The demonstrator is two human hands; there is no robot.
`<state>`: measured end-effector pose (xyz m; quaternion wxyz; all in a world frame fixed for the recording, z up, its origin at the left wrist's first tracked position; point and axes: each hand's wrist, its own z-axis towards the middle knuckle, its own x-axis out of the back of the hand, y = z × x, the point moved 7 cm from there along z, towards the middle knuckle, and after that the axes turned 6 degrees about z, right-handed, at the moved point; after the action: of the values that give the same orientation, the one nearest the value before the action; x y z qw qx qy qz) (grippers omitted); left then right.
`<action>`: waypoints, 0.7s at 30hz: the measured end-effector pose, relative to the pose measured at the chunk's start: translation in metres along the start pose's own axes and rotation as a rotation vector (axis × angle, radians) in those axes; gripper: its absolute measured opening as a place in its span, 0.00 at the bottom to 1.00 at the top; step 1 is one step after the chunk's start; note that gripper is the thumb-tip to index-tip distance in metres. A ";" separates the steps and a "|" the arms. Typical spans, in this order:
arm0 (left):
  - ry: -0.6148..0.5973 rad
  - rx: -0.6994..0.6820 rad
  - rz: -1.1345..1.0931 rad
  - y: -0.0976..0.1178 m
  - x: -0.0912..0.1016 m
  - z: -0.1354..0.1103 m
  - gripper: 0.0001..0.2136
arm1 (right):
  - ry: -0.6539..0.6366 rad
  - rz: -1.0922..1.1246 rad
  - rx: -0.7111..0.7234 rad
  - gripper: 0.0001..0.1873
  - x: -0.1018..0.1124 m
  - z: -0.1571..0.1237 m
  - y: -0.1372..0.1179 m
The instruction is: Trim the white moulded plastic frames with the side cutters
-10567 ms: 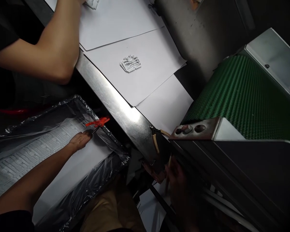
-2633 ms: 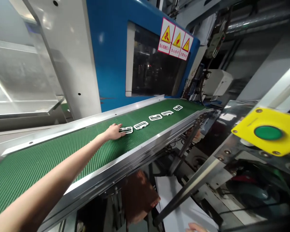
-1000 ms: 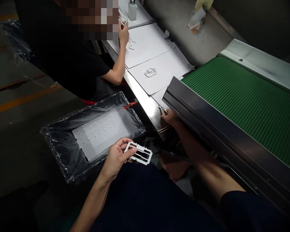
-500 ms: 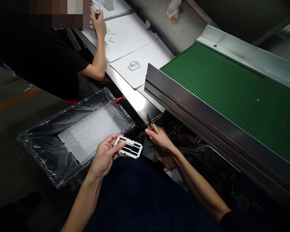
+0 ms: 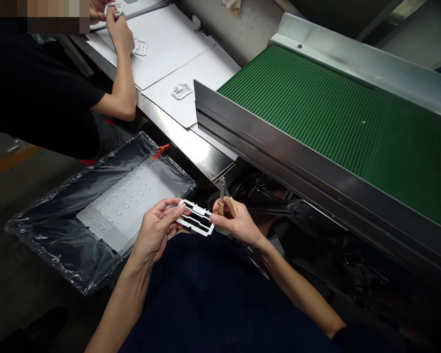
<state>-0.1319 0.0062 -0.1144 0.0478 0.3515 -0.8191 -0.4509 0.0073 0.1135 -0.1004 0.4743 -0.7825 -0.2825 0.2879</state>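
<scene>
My left hand (image 5: 157,226) pinches the left end of a white plastic frame (image 5: 206,232) with long slots and small stubs along its upper edge. Wrapped round a pair of nippers (image 5: 221,196) with tan handles is my right hand (image 5: 240,223); the jaws point up and away from me. The right thumb reaches the frame's right end and appears to touch it. Below and left of the frame, a box lined with dark plastic film (image 5: 47,223) holds a pale sheet (image 5: 161,179) with rows of flat white parts on it.
A green ribbed conveyor belt (image 5: 297,98) with a metal side rail (image 5: 264,142) runs along the right. White sheets (image 5: 169,44) cover the metal-edged bench, with a small pile of white frames (image 5: 181,91). A co-worker's hand (image 5: 120,34) is at upper left. An orange clip (image 5: 160,151) sits on the box rim.
My right hand has come left to the white frame with the nippers, which now point more upright. The view has shifted, so the bench and belt sit further left.
</scene>
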 end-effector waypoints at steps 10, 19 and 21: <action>-0.041 -0.022 0.178 0.011 0.012 0.004 0.11 | -0.002 -0.123 0.074 0.10 0.007 -0.003 -0.006; -0.132 -0.027 0.349 0.015 0.004 0.006 0.11 | 0.009 -0.187 0.079 0.09 0.013 -0.008 -0.003; -0.142 -0.021 0.356 0.014 0.003 0.005 0.11 | 0.011 -0.187 0.075 0.09 0.015 -0.010 -0.001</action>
<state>-0.1440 0.0129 -0.1074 0.0724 0.1677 -0.8650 -0.4674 0.0240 0.1188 -0.0983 0.5295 -0.7360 -0.3408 0.2485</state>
